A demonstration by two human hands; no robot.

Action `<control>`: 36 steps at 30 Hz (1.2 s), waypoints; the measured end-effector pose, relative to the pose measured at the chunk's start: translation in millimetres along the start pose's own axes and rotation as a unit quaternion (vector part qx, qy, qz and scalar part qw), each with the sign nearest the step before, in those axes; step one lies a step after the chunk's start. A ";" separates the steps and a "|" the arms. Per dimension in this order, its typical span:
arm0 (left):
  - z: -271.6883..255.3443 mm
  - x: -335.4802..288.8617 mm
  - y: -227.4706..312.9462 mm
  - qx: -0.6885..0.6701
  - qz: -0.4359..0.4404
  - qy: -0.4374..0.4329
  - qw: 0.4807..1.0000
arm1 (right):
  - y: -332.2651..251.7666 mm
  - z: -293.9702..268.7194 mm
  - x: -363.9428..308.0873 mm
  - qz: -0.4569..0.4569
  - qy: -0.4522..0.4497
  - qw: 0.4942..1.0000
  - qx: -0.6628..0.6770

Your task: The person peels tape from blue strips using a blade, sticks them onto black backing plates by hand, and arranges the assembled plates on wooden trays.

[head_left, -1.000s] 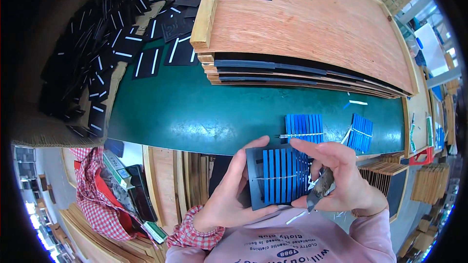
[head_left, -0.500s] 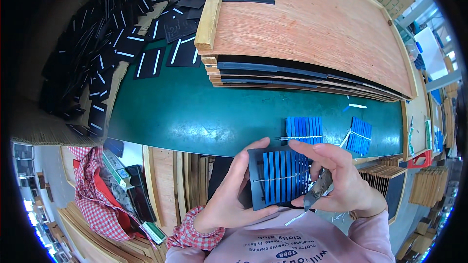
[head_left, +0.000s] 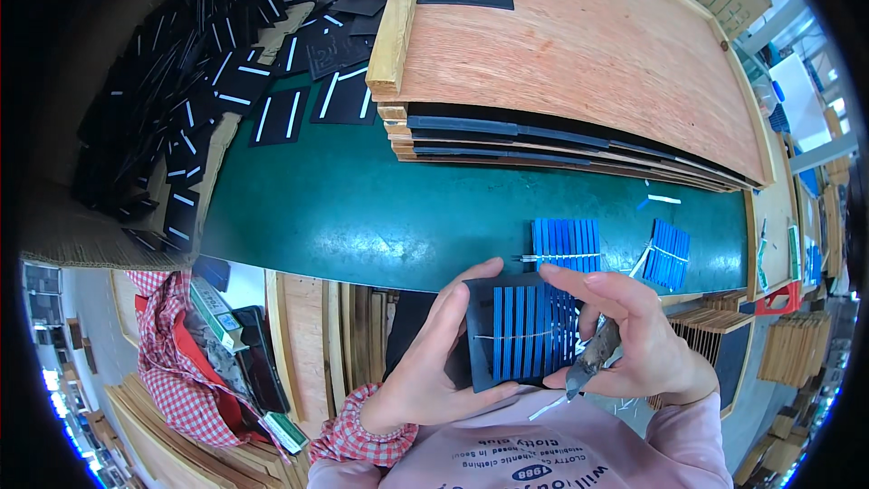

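My left hand (head_left: 425, 362) grips a dark square panel (head_left: 480, 312) along its left side, thumb at the bottom edge and fingers at the top. On the panel's face stand several narrow blue strips (head_left: 520, 335), side by side, with a thin pale tie across their middle. My right hand (head_left: 656, 335) is curled round a worn grey knife-like tool (head_left: 593, 362), whose tip points down and left. Its index finger reaches the panel's top right corner. The panel's right part is partly hidden behind the right fingers.
Two bundles of blue strips (head_left: 566, 240) (head_left: 667, 254) lie on the green table (head_left: 362, 217) beyond my hands. Stacked wooden trays (head_left: 579, 54) stand behind. A cardboard box (head_left: 109, 244) at left holds many black panels (head_left: 163, 100) with white strips.
The panel has shifted slightly right and tilted in my hands, and the blue strips show at a different angle. Both hands keep their hold.
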State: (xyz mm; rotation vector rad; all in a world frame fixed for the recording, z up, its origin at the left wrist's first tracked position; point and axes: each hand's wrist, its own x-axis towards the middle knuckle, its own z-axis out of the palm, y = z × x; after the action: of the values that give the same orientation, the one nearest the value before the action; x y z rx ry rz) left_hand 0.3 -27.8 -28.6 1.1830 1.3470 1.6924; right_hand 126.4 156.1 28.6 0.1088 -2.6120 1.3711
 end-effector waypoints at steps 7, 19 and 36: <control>-0.1 -1.0 -0.7 0.028 -0.006 0.010 1.000 | -1.3 -3.4 0.4 0.010 -0.020 1.000 0.000; 0.9 -2.4 0.1 0.022 -0.005 -0.001 1.000 | -4.6 -2.6 1.8 0.013 -0.024 1.000 0.010; 2.9 -4.2 10.9 -0.078 0.026 0.008 0.997 | -0.7 20.3 4.7 -0.076 0.058 0.978 0.184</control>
State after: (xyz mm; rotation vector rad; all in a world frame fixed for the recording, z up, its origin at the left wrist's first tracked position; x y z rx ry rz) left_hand 4.9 -33.2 -18.9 1.1268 1.1779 1.8120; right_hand 119.3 139.2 18.9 0.2653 -2.1807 1.7293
